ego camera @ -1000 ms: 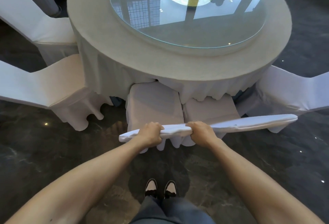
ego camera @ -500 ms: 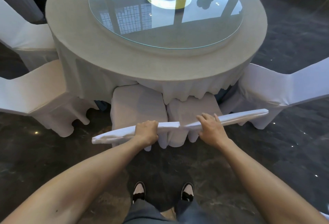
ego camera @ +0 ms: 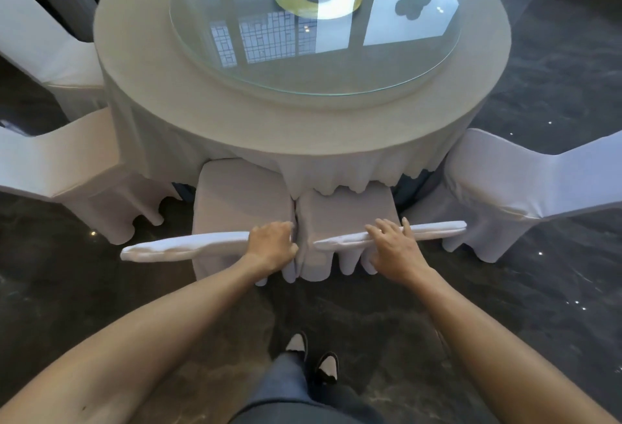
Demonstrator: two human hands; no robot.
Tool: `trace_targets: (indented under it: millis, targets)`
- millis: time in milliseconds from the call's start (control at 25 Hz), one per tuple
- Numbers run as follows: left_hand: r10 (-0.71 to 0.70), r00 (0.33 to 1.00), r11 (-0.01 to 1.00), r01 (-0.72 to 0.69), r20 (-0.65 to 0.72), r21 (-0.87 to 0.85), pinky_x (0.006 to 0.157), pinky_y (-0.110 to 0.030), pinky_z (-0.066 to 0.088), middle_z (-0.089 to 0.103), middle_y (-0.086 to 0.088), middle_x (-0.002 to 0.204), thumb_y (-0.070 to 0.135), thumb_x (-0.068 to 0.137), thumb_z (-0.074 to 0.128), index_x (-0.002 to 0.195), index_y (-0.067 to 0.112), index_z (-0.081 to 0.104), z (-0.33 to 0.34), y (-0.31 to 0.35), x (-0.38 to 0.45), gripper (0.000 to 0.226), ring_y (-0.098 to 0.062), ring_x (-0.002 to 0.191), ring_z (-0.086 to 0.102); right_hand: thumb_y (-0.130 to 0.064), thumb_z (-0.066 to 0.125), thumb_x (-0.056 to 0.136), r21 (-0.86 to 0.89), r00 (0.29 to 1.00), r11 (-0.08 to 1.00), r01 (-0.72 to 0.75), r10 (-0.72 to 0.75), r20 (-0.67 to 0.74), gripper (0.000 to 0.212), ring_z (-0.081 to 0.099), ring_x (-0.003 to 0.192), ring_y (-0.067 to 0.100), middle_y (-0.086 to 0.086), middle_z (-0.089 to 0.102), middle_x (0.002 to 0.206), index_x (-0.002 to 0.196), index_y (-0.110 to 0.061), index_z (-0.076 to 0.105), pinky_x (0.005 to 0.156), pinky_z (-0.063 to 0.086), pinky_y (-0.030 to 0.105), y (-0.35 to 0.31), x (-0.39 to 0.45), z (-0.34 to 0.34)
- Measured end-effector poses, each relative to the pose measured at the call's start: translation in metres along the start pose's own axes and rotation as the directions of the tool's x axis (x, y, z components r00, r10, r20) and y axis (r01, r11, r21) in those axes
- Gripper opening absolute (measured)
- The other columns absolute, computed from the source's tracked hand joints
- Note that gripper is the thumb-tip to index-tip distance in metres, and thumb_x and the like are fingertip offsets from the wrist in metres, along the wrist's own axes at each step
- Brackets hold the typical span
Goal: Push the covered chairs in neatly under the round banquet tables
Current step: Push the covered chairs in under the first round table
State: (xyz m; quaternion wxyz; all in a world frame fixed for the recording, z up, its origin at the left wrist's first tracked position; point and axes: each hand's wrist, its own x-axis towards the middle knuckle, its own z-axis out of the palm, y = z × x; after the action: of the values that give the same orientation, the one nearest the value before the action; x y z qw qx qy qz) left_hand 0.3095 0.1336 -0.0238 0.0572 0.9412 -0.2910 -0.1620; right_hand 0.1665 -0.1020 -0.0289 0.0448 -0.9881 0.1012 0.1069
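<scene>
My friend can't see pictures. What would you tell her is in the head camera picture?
A person's left hand grips the top of one white covered chair while the right hand rests with straight fingers on the chair beside it. Both seats sit partly under a round table with a glass top.

Two chairs stand side by side, the left chair (ego camera: pixel 240 199) and right chair (ego camera: pixel 346 211), seats partly under the near edge of the table (ego camera: pixel 188 110). A glass disc (ego camera: pixel 336 63) lies on the table. More chairs flank it, far left (ego camera: pixel 60 167) and right (ego camera: pixel 525 181).

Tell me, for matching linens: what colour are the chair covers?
White, plain, on the chair covers; clearest in the head view.
</scene>
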Motion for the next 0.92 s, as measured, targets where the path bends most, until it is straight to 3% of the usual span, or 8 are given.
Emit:
trace_targets:
  millis: [120, 200, 360, 440, 600, 760, 920]
  targets:
    - [0.097, 0.995, 0.990, -0.094, 0.022, -0.109, 0.080, -0.038, 0.051, 0.069, -0.004, 0.104, 0.041, 0.086, 0.059, 0.109, 0.020, 0.062, -0.006, 0.048, 0.033, 0.030, -0.025, 0.091, 0.064, -0.030, 0.060, 0.088, 0.051, 1.000, 0.999, 0.005, -0.003, -0.029, 0.058, 0.033, 0.140, 0.024, 0.008, 0.040, 0.149, 0.141, -0.018, 0.041, 0.118, 0.011, 0.056, 0.031, 0.004, -0.014]
    - [0.153, 0.988, 0.983, -0.151, 0.017, -0.104, 0.083, -0.038, 0.051, 0.067, -0.005, 0.109, 0.042, 0.087, 0.059, 0.114, 0.018, 0.062, -0.013, 0.079, 0.055, 0.036, -0.025, 0.095, 0.064, -0.033, 0.058, 0.088, 0.100, 0.996, 0.994, -0.047, 0.054, -0.068, 0.058, 0.035, 0.139, 0.024, 0.008, 0.041, 0.149, 0.142, -0.018, 0.042, 0.119, 0.012, 0.054, 0.057, 0.006, -0.027]
    - [0.273, 0.962, 0.959, -0.274, -0.021, -0.075, 0.069, -0.031, 0.039, 0.067, -0.002, 0.101, 0.045, 0.088, 0.060, 0.110, 0.019, 0.061, -0.026, 0.159, 0.087, 0.035, -0.017, 0.081, 0.058, -0.030, 0.057, 0.087, 0.154, 0.972, 0.973, -0.171, 0.192, -0.136, 0.056, 0.037, 0.138, 0.025, 0.009, 0.044, 0.148, 0.140, -0.017, 0.046, 0.117, 0.012, 0.051, 0.128, -0.009, -0.049]
    - [0.320, 0.946, 0.944, -0.322, -0.042, -0.064, 0.069, -0.030, 0.039, 0.068, -0.001, 0.102, 0.046, 0.088, 0.060, 0.110, 0.020, 0.062, -0.029, 0.206, 0.104, 0.034, -0.017, 0.083, 0.061, -0.029, 0.057, 0.087, 0.176, 0.957, 0.960, -0.219, 0.246, -0.156, 0.054, 0.039, 0.137, 0.026, 0.010, 0.046, 0.146, 0.139, -0.017, 0.048, 0.117, 0.015, 0.052, 0.171, -0.020, -0.058]
    - [0.384, 0.922, 0.919, -0.387, -0.051, -0.074, 0.072, -0.031, 0.047, 0.068, 0.001, 0.106, 0.047, 0.087, 0.062, 0.113, 0.023, 0.063, -0.027, 0.321, 0.140, 0.035, -0.017, 0.087, 0.062, -0.030, 0.055, 0.087, 0.166, 0.935, 0.942, -0.291, 0.316, -0.160, 0.048, 0.044, 0.128, 0.030, 0.010, 0.050, 0.139, 0.133, -0.018, 0.051, 0.112, 0.023, 0.050, 0.280, -0.045, -0.073]
    - [0.389, 0.920, 0.919, -0.391, -0.050, -0.046, 0.071, -0.033, 0.045, 0.067, 0.002, 0.107, 0.051, 0.084, 0.058, 0.112, 0.025, 0.061, -0.016, 0.446, 0.165, 0.038, -0.020, 0.090, 0.062, -0.031, 0.053, 0.087, 0.129, 0.937, 0.943, -0.306, 0.322, -0.135, 0.053, 0.039, 0.131, 0.031, 0.011, 0.041, 0.147, 0.137, -0.019, 0.045, 0.112, 0.023, 0.049, 0.401, -0.074, -0.087]
    - [0.388, 0.919, 0.914, -0.394, -0.075, -0.094, 0.086, -0.039, 0.049, 0.064, 0.000, 0.122, 0.052, 0.085, 0.057, 0.128, 0.026, 0.056, -0.007, 0.566, 0.176, 0.050, -0.023, 0.106, 0.062, -0.033, 0.057, 0.088, 0.069, 0.943, 0.952, -0.297, 0.304, -0.138, 0.060, 0.036, 0.135, 0.031, 0.012, 0.037, 0.151, 0.143, -0.019, 0.038, 0.114, 0.023, 0.051, 0.514, -0.108, -0.104]
